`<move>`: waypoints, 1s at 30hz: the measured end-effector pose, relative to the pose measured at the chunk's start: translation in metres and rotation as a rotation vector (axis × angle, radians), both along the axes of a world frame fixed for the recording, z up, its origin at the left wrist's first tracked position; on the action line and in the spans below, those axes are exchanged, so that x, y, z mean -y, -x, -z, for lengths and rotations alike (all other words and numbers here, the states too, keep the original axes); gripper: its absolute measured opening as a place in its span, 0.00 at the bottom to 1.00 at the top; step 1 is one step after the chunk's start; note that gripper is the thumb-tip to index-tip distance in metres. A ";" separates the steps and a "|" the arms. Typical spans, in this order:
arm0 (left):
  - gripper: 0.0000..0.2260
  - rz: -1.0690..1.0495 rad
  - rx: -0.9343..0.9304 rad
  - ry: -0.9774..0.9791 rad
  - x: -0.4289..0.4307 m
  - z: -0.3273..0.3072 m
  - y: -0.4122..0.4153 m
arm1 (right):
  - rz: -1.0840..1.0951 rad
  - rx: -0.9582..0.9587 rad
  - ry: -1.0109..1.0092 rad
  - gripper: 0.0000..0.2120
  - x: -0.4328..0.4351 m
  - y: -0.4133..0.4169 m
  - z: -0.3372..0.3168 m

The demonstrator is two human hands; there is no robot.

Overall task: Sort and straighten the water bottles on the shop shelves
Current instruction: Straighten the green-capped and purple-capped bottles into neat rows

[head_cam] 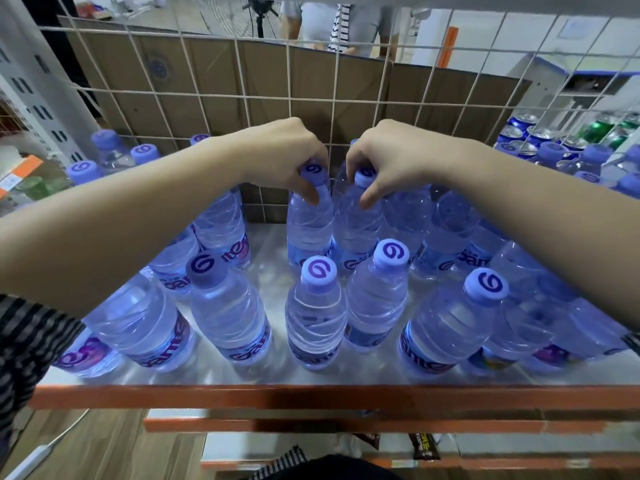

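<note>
Several clear water bottles with purple caps stand on a white shelf (270,275). My left hand (287,154) grips the neck and cap of one upright bottle (308,223) near the back middle. Right beside it, my right hand (384,157) pinches the cap of a second bottle (356,226). The two held bottles stand side by side, almost touching. In front of them stand more bottles, among them one at the centre (315,317) and one just right of it (377,299). Both forearms hide some bottles at the sides.
A white wire grid (332,95) with brown cardboard behind it closes the shelf's back. An orange rail (311,396) marks the front edge. Blue and green cans (554,136) sit at the far right. A person stands beyond the grid. Bare shelf shows left of the held bottles.
</note>
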State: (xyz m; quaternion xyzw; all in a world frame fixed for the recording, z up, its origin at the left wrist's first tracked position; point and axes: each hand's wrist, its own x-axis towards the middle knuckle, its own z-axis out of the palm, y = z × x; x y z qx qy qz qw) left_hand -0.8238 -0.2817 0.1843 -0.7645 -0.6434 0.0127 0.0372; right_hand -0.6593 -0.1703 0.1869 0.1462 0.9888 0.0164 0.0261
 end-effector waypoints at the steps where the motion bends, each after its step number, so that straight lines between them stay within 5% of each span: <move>1: 0.24 -0.007 -0.005 0.002 0.001 0.001 0.000 | 0.001 0.005 0.002 0.16 0.000 0.000 0.000; 9: 0.22 -0.062 -0.042 -0.016 0.026 -0.001 0.019 | -0.028 0.100 0.043 0.16 0.016 0.019 -0.019; 18: 0.13 -0.168 0.021 -0.254 0.088 -0.019 0.116 | -0.146 -0.156 0.026 0.11 0.071 0.108 -0.035; 30: 0.19 -0.207 0.015 0.075 0.092 0.003 0.187 | 0.067 -0.096 0.035 0.19 0.087 0.213 0.005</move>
